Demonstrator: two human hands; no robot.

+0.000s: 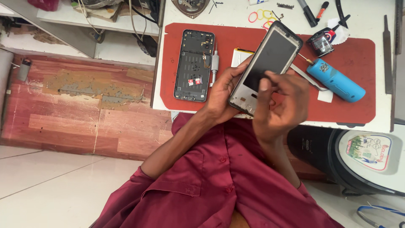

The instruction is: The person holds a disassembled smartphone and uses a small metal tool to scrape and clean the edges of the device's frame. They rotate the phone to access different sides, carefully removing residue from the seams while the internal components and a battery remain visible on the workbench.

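Note:
My left hand [222,93] grips a phone frame with a dark screen panel [272,55], held tilted above the red work mat [358,101]. My right hand [280,101] reaches over its lower half, thumb and fingers pressing on the dark inner surface. On the mat to the left lies an opened phone back housing [194,63] with a small silver tool [214,65] beside it. A white flat battery-like piece [241,55] lies partly hidden under the held frame.
A blue cylindrical tool [337,80] lies at the mat's right, with a small black bottle [321,42] behind it. Coloured rubber bands [261,16], markers [314,12] and metal files [387,50] sit on the white table. A round dark bin [367,160] stands below right.

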